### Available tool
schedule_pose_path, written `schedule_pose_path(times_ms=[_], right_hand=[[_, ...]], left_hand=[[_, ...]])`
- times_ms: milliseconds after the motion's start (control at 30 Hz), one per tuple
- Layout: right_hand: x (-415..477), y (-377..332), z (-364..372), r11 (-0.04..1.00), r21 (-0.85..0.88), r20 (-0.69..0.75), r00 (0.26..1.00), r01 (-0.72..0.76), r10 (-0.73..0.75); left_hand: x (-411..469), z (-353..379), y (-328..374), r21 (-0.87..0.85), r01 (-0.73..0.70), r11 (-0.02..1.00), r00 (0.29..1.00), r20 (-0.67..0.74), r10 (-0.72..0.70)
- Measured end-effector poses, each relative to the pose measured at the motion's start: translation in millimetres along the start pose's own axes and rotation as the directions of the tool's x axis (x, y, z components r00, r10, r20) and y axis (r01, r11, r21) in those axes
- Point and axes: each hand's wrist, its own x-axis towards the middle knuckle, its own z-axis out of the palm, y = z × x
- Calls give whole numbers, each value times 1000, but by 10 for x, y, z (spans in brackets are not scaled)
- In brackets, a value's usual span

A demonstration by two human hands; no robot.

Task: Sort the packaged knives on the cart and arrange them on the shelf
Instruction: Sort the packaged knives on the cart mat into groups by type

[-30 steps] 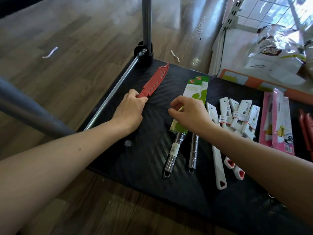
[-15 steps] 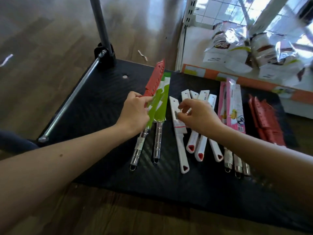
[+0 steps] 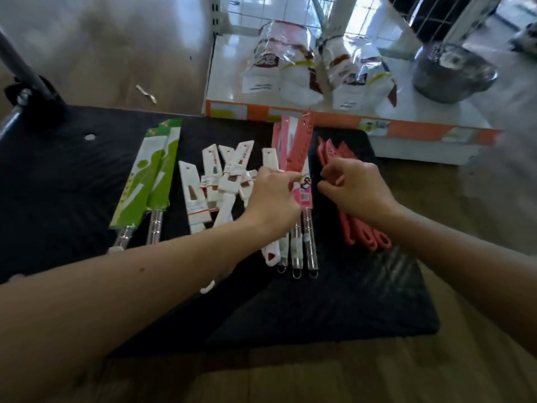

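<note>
Packaged knives lie in groups on the black cart. Two green-sleeved knives are at the left, several white-sleeved knives in the middle, pink-packaged knives with steel handles behind my left hand, and a pile of red knives at the right. My left hand holds a red sheathed knife, its tip pointing away, above the pink packages. My right hand hovers over the red pile with fingers curled; nothing shows in them.
Behind the cart stands a low white shelf with an orange front strip, holding bagged goods and a metal pot. The cart's handle post rises at the far left. Wooden floor surrounds the cart.
My left hand has carried the red sheathed knife from the cart's left side rightward, past the green and white knives. My right hand moved right to the red pile. The view swung right.
</note>
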Motion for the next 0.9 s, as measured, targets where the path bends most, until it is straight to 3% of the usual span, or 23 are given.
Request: schedule_pose_path(times_ms=[267,500,767,900], right_hand=[[-72,626,-198,991,-77,-1,994,-111,111],[-65,654,-143,989,-99,58,991,-114,120],[-52,426,-90,991,-72,54,992,-108,112],[-46,237,-62,996,-55,47,996,-76,78]], left_hand=[[182,507,367,-58,56,997,992,112,-49],[166,645,300,34,56,998,970,237,-63],[102,535,143,89,-63,994,983,180,46],[83,334,-126,254,-130,958,984,150,94]])
